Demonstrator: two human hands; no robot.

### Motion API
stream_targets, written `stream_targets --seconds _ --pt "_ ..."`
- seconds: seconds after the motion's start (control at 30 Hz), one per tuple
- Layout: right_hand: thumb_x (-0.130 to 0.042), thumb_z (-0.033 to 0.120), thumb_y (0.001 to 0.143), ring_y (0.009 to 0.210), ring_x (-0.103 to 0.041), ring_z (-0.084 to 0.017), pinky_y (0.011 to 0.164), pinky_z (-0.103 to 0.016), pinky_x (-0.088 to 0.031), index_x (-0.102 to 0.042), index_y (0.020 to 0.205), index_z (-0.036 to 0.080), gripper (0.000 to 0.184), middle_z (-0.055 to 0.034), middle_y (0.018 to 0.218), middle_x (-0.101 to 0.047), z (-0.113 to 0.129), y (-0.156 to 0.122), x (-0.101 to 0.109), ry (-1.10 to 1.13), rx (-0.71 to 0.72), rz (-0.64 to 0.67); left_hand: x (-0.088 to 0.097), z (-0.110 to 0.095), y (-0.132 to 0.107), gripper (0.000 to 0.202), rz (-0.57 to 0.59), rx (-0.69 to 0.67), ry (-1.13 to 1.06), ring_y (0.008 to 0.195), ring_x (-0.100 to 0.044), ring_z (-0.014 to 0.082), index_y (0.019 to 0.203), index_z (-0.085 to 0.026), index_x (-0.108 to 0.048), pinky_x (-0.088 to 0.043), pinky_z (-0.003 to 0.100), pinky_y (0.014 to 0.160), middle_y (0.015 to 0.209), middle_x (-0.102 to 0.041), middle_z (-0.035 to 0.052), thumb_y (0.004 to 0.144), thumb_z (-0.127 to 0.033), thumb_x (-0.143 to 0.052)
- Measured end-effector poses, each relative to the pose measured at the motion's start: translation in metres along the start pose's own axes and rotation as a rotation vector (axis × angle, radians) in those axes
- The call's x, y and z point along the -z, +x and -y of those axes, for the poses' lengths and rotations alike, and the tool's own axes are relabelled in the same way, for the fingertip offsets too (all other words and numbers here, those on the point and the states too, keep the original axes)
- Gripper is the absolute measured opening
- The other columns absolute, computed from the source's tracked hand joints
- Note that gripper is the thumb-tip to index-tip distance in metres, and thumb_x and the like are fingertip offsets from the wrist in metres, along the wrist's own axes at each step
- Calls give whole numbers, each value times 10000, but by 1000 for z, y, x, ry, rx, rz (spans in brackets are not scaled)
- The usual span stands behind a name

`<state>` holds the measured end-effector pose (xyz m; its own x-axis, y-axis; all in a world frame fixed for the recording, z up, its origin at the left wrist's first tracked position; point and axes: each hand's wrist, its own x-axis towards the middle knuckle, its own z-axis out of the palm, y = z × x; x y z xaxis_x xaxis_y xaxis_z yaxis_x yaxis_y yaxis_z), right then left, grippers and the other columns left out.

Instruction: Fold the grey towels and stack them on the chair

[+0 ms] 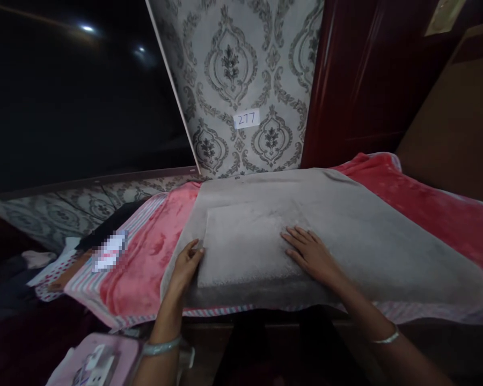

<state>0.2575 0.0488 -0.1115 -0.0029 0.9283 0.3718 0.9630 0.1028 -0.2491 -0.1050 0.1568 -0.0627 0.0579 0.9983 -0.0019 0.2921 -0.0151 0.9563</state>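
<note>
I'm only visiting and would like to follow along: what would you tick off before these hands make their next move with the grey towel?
1. Right hand flat on the folded layer: ok, palm down, fingers spread.
2. Left hand at the folded layer's left edge: ok, it touches the edge. Whether it pinches the cloth: cannot tell.
3. Folded layer smooth: ok, no wrinkles show.
4. Grey towel lying on the pink blanket: ok, pink shows to the left and right. The near edge is in shadow: cannot tell.
5. Nothing else lying on the towel: ok, only the two hands.
</note>
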Motion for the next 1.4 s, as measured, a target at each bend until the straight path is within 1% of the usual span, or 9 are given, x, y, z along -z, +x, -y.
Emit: stream_targets --seconds 0.17,0.4,0.5,0.63,0.77,0.93,1.13,1.27,1.4 --pt "-377 455 993 1458 -326 -265 1178 -533 -257 -489 1464 291 511 -34 1554 -413 0 1 1 -5 0 23 -2 -6 -12 964 67 82 -124 950 -691 285 1343 -70 -559 -539 381 846 984 -740 138 560 -569 -820" --pt "-386 448 993 1465 -312 -262 1183 -532 -253 -486 1466 284 510 -36 1560 -403 5 2 7 4 -17 37 -8 3 -26 691 -18 69 -177 1231 -590 284 1268 -176 -644 -501 372 1007 1316 -645 140 682 -527 -747" --pt "-392 446 993 1464 -314 -259 1185 -527 -253 -486 1465 290 506 -36 1559 -406 6 2 8 7 -8 25 -9 7 -29 520 9 222 -324 1111 -656 294 1114 -172 -701 -574 377 880 1192 -703 132 682 -456 -753" --pt "-395 433 996 1461 -320 -266 1172 -542 -270 -486 1464 290 497 -49 1554 -415 5 2 7 15 4 8 -14 -4 -36 261 -12 351 -538 961 -703 266 910 -193 -699 -612 340 733 983 -743 69 668 -256 -771" --pt "-408 424 996 1457 -326 -275 1171 -556 -270 -480 1470 279 501 -55 1556 -411 5 3 7 22 6 2 -22 -19 -43 275 -29 382 -695 859 -720 224 892 -176 -695 -607 282 714 911 -746 64 640 -127 -794" --pt "-429 410 991 1457 -329 -268 1178 -537 -277 -479 1470 300 495 -35 1554 -416 7 3 9 27 -5 -3 -42 -19 -55 363 -105 293 -928 971 -708 220 1027 -185 -710 -573 294 881 950 -760 66 673 -118 -747" --pt "-433 411 992 1468 -305 -266 1194 -533 -246 -472 1476 288 500 -26 1565 -397 9 4 13 47 -24 27 -80 -17 -76 351 -155 257 -1056 1172 -630 238 1048 -215 -719 -410 414 1132 1071 -752 48 703 -151 -704" --pt "-451 403 986 1467 -306 -264 1199 -532 -230 -489 1464 293 492 -33 1560 -406 10 4 15 73 -35 28 -99 -25 -80 308 -229 216 -992 1217 -602 218 1039 -202 -724 -359 398 1175 1119 -739 39 739 -134 -711" --pt "-454 402 984 1465 -311 -264 1198 -538 -226 -490 1463 296 492 -40 1556 -411 11 4 16 95 -34 22 -102 -35 -75 384 -267 250 -1003 1209 -610 203 1160 -235 -690 -397 389 1158 1153 -728 26 797 -116 -658"
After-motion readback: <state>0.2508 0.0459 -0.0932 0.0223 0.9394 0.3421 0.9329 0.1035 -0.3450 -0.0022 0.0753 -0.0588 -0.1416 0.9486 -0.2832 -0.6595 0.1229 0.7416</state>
